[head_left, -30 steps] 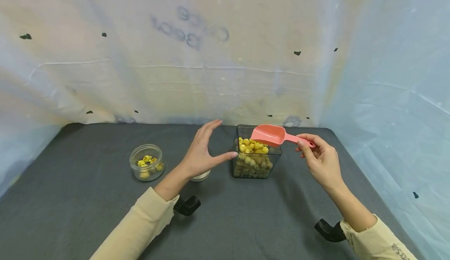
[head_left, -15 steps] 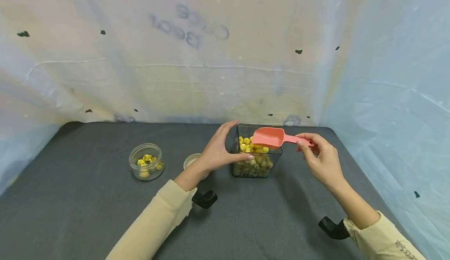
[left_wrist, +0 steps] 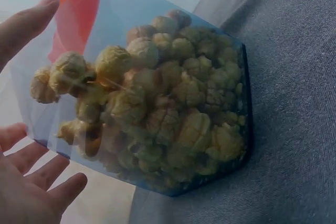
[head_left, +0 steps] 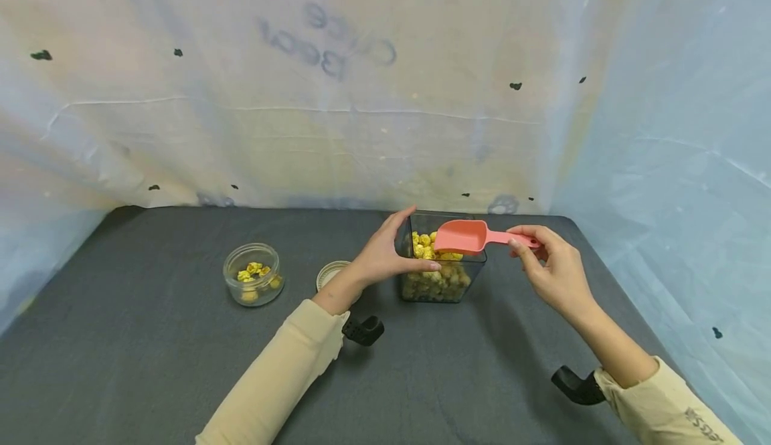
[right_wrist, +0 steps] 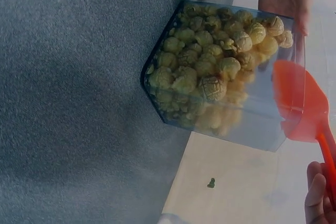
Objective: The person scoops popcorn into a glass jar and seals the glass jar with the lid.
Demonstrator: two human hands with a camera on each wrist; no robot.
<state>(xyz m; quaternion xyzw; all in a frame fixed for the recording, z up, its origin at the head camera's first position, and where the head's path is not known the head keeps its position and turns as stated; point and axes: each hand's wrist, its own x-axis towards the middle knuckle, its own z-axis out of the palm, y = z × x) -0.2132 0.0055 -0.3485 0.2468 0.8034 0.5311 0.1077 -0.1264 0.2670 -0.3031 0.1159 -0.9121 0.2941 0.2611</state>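
Observation:
A clear dark-tinted square container (head_left: 474, 274) holds yellow popcorn (head_left: 425, 247) and stands toward the back of the table. My left hand (head_left: 381, 255) holds its left side, the thumb across the front wall near the rim and the fingers spread along the side. Between the right thumb and fingers I pinch the handle of a pink scoop (head_left: 462, 237); that right hand (head_left: 555, 271) is to the right of the container. The scoop's bowl hangs over the container's opening, partly below the rim in the right wrist view (right_wrist: 302, 103). No popcorn shows in its bowl.
A round clear jar (head_left: 233, 261) with a few popcorn pieces stands to the left on the dark grey table (head_left: 138, 338). A round lid (head_left: 328, 272) lies between jar and container, partly behind my left wrist. Pale plastic sheeting (head_left: 421, 150) encloses the back and sides.
My left hand has moved right, from beside the container to its left side, uncovering part of the lid. The scoop has dropped slightly toward the popcorn.

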